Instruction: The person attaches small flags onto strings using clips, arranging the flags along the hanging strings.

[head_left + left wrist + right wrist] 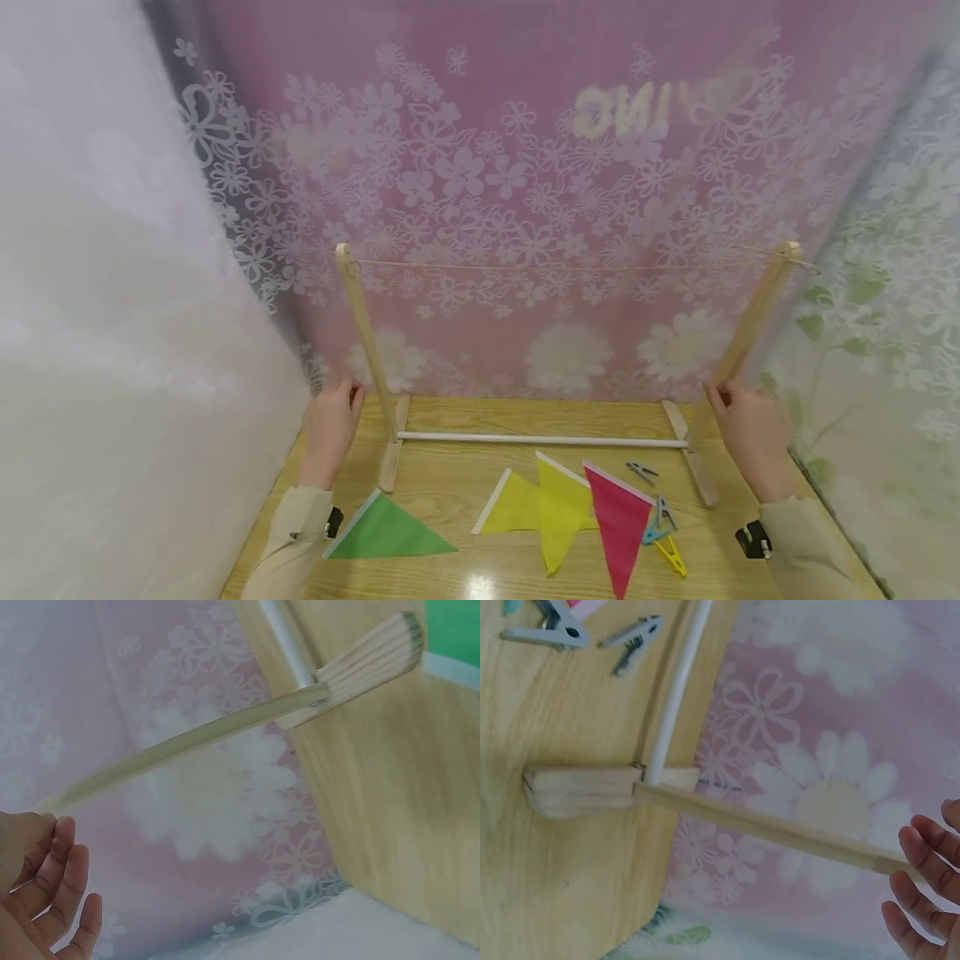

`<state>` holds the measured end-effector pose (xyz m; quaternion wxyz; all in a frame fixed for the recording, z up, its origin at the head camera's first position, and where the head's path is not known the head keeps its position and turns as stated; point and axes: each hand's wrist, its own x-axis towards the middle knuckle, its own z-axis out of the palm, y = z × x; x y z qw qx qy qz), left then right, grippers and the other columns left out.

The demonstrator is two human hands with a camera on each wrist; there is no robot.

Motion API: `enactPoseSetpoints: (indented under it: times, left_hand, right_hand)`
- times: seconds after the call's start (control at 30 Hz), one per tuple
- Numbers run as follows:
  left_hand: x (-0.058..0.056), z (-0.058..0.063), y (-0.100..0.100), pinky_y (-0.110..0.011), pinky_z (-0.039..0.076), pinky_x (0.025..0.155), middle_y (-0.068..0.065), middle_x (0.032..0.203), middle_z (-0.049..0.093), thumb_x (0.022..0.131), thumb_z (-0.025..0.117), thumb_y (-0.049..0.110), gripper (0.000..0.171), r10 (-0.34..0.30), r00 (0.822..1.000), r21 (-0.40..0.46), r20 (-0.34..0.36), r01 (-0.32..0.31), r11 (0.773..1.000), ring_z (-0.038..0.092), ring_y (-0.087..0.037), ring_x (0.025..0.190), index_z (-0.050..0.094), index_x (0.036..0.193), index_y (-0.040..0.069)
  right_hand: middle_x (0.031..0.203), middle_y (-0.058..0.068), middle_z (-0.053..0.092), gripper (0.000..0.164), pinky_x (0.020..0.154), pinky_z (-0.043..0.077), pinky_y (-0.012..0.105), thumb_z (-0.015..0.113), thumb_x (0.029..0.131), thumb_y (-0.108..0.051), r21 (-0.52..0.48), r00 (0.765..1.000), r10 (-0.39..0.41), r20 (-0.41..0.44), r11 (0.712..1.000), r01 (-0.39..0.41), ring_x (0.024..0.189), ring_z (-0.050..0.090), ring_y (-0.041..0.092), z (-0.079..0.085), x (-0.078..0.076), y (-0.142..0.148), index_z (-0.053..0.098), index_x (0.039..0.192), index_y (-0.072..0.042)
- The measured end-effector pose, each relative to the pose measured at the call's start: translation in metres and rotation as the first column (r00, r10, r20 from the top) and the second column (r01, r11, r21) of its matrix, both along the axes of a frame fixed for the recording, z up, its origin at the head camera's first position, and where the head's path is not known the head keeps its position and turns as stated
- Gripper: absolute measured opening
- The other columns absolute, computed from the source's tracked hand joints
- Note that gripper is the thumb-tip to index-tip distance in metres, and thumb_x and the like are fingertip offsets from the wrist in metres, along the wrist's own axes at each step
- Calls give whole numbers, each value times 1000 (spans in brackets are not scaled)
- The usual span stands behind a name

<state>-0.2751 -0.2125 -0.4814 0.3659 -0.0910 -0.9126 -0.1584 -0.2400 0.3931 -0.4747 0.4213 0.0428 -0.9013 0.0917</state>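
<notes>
A translucent pink sheet printed with white flowers (480, 175) hangs behind the far edge of a pale wood-grained surface (435, 483). Close to that edge stands a light wooden frame (540, 439): its left wooden post (365, 333) and right wooden post (756, 317) are joined low down by a white round rod (676, 697) and near the top by a thin tan string (540, 268). Nothing hangs from the string.

The person's left hand (333, 429) is raised just beside the left post, fingers loosely bent, thumb near the index finger. The right hand (750, 421) overlaps the right post with relaxed fingers; whether it touches the wood is unclear.

Toward the near side lie triangular cloth flags with white bands: green (390, 532) nearer the left edge, two yellow ones (558, 512) overlapping mid-surface, and a pinkish-red one (618, 521) beside them. Toward the right edge lie two grey plastic clips (642, 472), a blue clip (656, 531) and a yellow clip (672, 556).

The step in hand appears to be tending the posts; the next move likely calls for reaching down to a flag and a clip. Pale reversed letters on the sheet seem to be G, N, I; the rest fades.
</notes>
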Motion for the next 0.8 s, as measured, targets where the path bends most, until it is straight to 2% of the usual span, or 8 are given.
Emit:
enactPoseSetpoints:
  times: [0.2,0.3,0.4,0.5,0.6,0.7,0.8]
  left_hand:
    - [13,-24,2,-32,44,43,-8,66,66,91,77,11,12,7,999,-17,52,-6,1000,56,-19,49,71,85,2]
    - [19,-37,1,-32,44,43,-8,67,67,91,78,12,12,34,995,-12,98,-33,999,57,-18,50,73,85,3]
    - [26,-50,-3,-33,45,45,-7,67,67,90,78,10,11,36,990,9,133,-38,999,58,-18,51,72,84,2]
    - [36,-64,-8,-31,44,44,-6,64,65,89,78,7,12,28,988,30,153,-33,999,55,-15,50,71,82,2]
    - [48,-80,-13,-27,41,43,-4,61,63,88,79,6,13,29,985,27,170,-34,999,52,-11,47,70,79,2]
    - [59,-96,-18,-24,39,41,-3,60,63,87,80,7,14,35,977,14,209,-39,999,50,-8,46,69,78,3]
    - [69,-108,-25,-25,40,42,-2,62,65,88,79,8,14,50,955,-1,294,-52,999,51,-8,46,69,78,4]
  right_hand:
    - [57,11,60,19,35,21,29,78,88,-12,-9,997,36,65,999,-35,37,34,15,-24,4,-14,65,77,-4]
    - [58,8,59,19,35,23,28,78,88,-11,-9,991,65,120,998,-64,39,34,11,-39,6,-23,64,78,-5]
    - [61,6,61,18,35,27,28,78,89,-15,5,976,60,209,998,-63,41,37,9,-54,8,-30,65,82,-4]
    - [66,6,63,18,35,31,28,79,88,-15,-6,953,65,297,998,-67,41,42,11,-71,8,-36,66,86,-2]
    - [71,8,64,20,36,35,29,79,88,-15,-26,919,87,384,996,-84,43,46,13,-84,9,-39,67,91,0]
    - [77,11,65,22,41,42,33,79,88,-14,-57,871,101,480,995,-84,51,55,18,-95,9,-40,67,97,2]
    - [84,15,67,26,49,51,41,77,89,-15,-70,822,103,560,995,-77,64,63,28,-102,8,-43,66,104,4]
